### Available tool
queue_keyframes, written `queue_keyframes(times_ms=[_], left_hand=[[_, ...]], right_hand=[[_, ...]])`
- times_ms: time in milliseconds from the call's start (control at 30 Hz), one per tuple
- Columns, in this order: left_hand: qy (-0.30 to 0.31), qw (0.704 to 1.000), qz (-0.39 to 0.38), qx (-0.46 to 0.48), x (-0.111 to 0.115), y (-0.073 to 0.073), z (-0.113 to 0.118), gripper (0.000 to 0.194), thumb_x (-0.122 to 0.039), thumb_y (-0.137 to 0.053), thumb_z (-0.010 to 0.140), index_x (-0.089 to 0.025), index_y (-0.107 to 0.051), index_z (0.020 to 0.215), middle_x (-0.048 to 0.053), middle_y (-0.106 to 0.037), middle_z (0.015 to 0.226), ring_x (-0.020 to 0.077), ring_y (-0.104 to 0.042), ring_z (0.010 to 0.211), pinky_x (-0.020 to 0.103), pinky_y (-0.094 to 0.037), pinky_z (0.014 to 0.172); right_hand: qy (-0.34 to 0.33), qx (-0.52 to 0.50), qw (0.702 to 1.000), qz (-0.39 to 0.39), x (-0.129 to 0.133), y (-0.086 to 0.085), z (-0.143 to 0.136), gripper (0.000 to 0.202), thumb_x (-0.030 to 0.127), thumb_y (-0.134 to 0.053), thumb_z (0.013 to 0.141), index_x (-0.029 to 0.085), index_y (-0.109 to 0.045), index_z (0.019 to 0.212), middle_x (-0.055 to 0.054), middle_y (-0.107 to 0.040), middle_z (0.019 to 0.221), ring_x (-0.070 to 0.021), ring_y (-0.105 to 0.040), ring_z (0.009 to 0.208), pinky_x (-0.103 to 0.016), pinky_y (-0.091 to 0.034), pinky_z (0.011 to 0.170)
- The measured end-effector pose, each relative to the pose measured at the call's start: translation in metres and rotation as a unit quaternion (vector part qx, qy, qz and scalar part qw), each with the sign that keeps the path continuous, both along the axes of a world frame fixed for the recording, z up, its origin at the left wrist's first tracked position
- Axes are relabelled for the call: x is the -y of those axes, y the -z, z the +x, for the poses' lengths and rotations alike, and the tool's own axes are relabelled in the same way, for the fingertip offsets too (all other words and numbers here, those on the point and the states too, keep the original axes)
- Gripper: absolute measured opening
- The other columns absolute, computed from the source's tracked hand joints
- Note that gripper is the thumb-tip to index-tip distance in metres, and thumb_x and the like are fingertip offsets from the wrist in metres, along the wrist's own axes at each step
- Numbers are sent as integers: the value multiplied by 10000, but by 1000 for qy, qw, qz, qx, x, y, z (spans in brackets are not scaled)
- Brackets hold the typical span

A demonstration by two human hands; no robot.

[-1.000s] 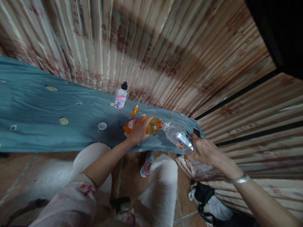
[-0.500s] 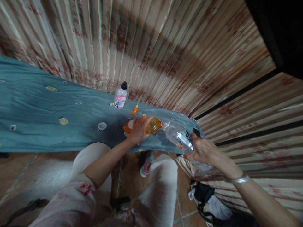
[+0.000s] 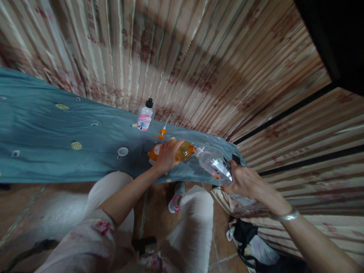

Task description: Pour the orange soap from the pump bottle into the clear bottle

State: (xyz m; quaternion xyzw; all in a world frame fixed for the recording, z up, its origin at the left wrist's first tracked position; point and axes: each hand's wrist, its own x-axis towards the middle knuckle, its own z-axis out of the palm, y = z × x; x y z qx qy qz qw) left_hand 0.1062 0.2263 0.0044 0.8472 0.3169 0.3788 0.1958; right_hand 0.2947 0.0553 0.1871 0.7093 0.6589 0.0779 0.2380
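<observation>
both grasping | left fingers (image 3: 176, 146): orange bottle (image 3: 184, 151) — middle hidden | right fingers (image 3: 234, 166): clear bottle (image 3: 212, 162) — partly covered

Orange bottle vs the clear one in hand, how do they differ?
Colour: the orange bottle is orange-amber; the clear bottle is see-through.
Grip: the left hand holds the orange bottle, the right hand the clear bottle.
Shared: both have narrow necks, which point toward each other.

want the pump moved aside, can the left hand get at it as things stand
Probably yes, if freed: the left hand grips the orange bottle, but the pump lies close by, with nothing visible blocking the way.
</observation>
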Motion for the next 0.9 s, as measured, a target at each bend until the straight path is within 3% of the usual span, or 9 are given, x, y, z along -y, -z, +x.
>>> queue_keyframes(times_ms=[200, 900], left_hand=[[-3, 1000, 0, -3, 0, 1, 0, 805, -184, -692, 690, -229, -335, 1409, 131, -475, 1361, 311, -448, 1271, 477, -361, 1047], [-5, 1000, 2, -5, -1, 2, 1, 811, -194, -711, 684, -202, -342, 1406, 144, -475, 1361, 317, -449, 1269, 478, -358, 1049]], right_hand=[[-36, -1, 999, 17, 3, 3, 5, 387, 398, -531, 758, 87, -532, 987, -112, -675, 677, -248, -662, 618, -288, -286, 501], [-16, 7, 1000, 9, 1, 2, 3, 396, 401, -575, 730, 98, -524, 980, -105, -676, 699, -250, -669, 624, -286, -314, 503]])
